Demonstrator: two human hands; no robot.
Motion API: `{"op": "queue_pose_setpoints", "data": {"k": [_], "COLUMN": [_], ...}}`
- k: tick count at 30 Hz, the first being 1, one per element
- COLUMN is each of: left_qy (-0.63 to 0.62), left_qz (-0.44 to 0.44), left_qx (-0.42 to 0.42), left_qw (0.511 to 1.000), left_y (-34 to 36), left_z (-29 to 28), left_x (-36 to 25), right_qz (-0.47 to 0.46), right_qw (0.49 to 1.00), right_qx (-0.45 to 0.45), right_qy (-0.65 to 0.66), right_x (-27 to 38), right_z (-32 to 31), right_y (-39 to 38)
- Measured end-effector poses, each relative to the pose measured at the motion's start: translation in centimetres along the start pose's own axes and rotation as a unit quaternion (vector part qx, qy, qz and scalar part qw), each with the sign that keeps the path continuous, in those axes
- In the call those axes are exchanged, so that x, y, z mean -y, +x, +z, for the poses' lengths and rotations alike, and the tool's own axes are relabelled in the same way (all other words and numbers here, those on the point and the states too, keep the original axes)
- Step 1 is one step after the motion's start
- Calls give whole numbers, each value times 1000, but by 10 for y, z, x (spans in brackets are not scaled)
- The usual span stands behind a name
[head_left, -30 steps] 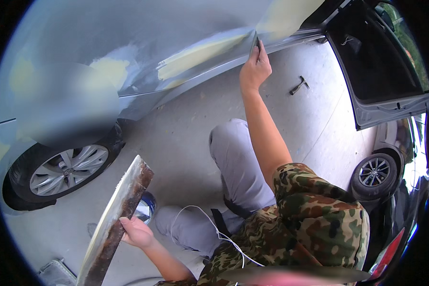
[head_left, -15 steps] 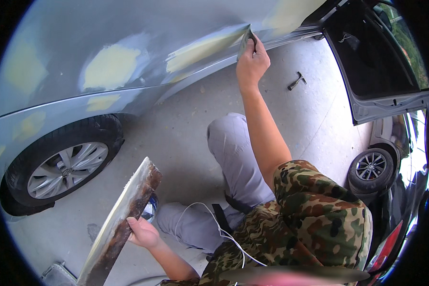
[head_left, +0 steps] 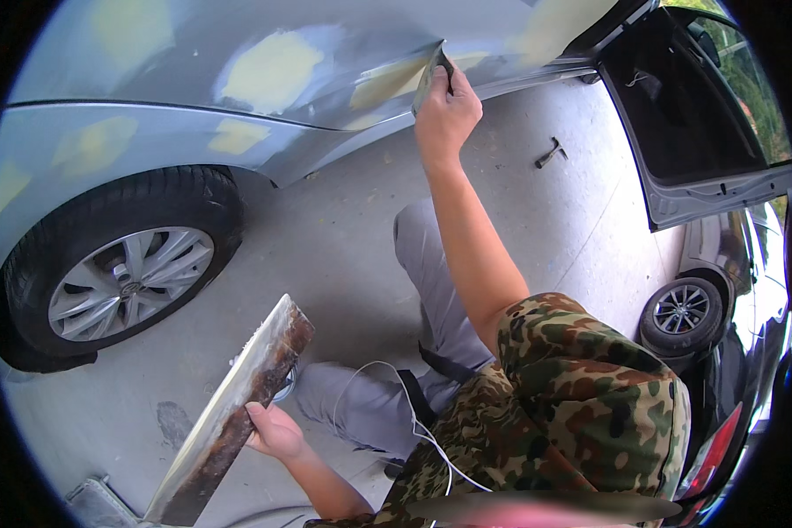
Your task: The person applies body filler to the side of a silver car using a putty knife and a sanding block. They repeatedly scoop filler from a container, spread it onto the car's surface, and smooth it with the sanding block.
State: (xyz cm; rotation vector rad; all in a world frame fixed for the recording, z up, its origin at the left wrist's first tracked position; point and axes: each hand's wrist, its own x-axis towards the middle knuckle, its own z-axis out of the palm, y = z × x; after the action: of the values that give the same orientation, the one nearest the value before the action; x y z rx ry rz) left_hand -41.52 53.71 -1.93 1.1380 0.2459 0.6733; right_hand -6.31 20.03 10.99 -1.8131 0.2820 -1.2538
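Observation:
My right hand pinches a thin, flat putty spreader whose edge rests on the lower side of a grey car body. Beneath and left of that blade runs a long pale-yellow streak of filler. A larger rounded filler patch lies further left on the panel. Low at the left, my left hand grips a long, stained putty board by its near side, tilted upward. White-yellow filler is caked along the board's left edge. The fingers beneath the board are hidden.
The car's wheel stands at the left. On the concrete floor lies a hammer. An open car door hangs at the upper right, with another dark car's wheel below it. A white cable crosses my lap.
My right hand and the spreader have moved left along the filler streak, covering more of it. The car has shifted rightward in the view. My left hand still holds the board.

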Motion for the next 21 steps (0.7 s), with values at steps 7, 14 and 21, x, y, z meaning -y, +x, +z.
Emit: {"op": "queue_pose_setpoints", "data": {"k": [7,14,21], "left_qy": [-8,-13,-68], "left_qz": [9,26,26], "left_qx": [-1,7,52], "left_qw": [1000,1000,996], "left_y": [-2,-4,-7], "left_z": [-9,-19,-14], "left_x": [5,9,14], "right_qz": [50,11,148], "right_qw": [998,999,960], "right_qx": [41,37,133], "right_qy": [-25,31,196], "right_x": [22,39,88], "right_z": [14,35,12], "right_y": [-31,-61,-84]}}
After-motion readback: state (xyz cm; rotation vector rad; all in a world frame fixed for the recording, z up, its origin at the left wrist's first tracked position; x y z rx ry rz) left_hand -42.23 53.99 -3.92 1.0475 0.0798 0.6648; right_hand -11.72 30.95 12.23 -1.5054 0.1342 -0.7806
